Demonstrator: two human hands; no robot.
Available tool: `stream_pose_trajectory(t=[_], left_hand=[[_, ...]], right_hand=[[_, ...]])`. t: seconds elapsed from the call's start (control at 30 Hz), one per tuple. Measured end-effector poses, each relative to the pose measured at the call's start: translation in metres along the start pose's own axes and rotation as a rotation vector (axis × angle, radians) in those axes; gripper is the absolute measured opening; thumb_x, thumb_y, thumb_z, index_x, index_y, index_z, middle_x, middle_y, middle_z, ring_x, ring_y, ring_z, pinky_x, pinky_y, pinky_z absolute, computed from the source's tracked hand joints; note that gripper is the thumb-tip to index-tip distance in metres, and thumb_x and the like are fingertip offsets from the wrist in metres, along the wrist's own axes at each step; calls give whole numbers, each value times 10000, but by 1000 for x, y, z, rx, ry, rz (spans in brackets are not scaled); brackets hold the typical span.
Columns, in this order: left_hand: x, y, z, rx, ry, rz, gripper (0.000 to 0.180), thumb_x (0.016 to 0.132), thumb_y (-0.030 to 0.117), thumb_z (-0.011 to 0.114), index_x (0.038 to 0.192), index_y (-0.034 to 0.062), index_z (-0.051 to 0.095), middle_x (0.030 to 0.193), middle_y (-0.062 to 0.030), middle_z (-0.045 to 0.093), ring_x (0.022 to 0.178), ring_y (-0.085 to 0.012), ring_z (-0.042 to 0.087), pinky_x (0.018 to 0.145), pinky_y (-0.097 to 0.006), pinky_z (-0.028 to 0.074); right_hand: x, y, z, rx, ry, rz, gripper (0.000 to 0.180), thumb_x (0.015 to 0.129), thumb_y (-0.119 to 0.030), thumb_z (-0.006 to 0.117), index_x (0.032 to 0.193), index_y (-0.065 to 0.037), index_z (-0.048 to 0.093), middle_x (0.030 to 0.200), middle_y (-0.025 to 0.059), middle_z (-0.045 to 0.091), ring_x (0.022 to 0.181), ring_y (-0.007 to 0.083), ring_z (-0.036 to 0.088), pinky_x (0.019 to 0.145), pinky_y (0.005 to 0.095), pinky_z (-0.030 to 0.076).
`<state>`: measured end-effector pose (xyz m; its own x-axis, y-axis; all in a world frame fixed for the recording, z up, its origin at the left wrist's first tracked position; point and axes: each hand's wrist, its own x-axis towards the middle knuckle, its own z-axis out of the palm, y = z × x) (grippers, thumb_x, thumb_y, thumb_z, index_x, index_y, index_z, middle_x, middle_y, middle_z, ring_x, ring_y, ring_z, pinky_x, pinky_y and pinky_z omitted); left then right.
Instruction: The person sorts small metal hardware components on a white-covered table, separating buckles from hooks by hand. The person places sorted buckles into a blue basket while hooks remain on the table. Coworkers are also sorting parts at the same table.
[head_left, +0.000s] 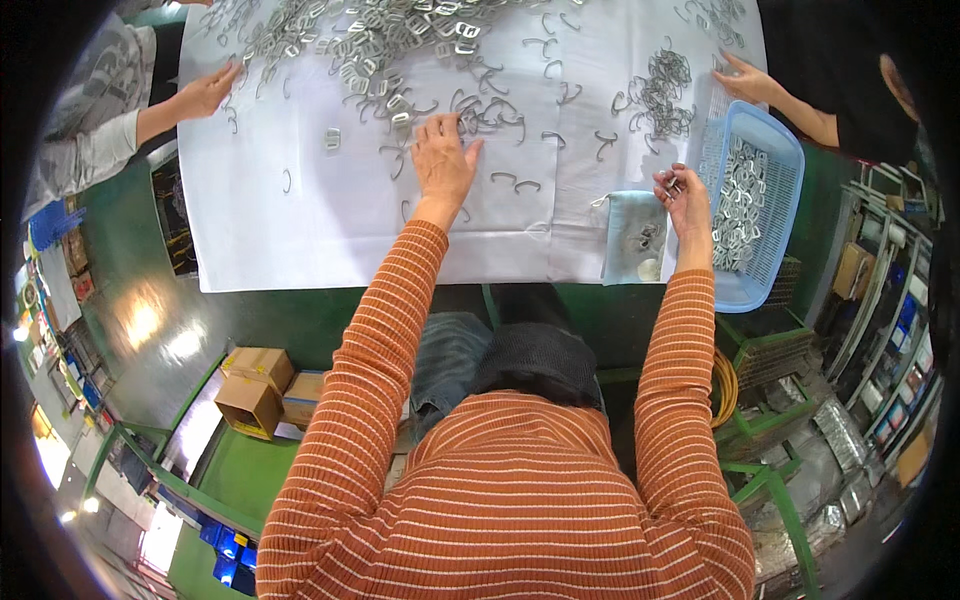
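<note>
Along the near edge of the white-covered table (330,240), a wide stretch of sheet opens to the left, giving the left forearm room sideways; the right forearm crosses in a tighter gap between pouch and basket. The light-blue pouch (622,215) lies flat at that edge, small metal pieces on it. The blue basket (792,165) sits over the table's right corner, its near end jutting past the edge, with many silvery buckles (740,205) inside. Between the two, the right hand (686,207) has its fingers curled, pinching small metal pieces (672,185). Farther in, the left hand (443,165) is spread palm down, fingertips beside loose hooks (490,115); whether it touches any, I cannot tell. Beyond lies the large buckle heap (400,45), with another person's hand (205,92) near the left edge and another (750,80) at the right.
</note>
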<state>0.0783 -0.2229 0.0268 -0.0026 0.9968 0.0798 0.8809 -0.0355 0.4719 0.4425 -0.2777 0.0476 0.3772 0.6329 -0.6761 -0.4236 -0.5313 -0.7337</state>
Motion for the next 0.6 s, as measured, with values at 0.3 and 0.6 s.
stream_pose_trajectory(t=[0.3,0.6], left_hand=[[40,-40,-35,-855,-441,-463,210,853,191,599,966,15,607,932,-81,647,900,-154,615,750,-291,503],[37,-123,-78,-1396,-260,-796,198,816,218,620,893,36,606,720,-27,589,711,-154,604,586,-266,478]], right_hand=[[41,2,-14,-1555,204,-347,353,665,-322,709,824,-15,638,820,193,648,745,336,621,691,393,469],[-21,-26,108,-98,-425,9,219,793,-198,617,950,-49,580,779,-6,545,631,78,498,518,197,349]])
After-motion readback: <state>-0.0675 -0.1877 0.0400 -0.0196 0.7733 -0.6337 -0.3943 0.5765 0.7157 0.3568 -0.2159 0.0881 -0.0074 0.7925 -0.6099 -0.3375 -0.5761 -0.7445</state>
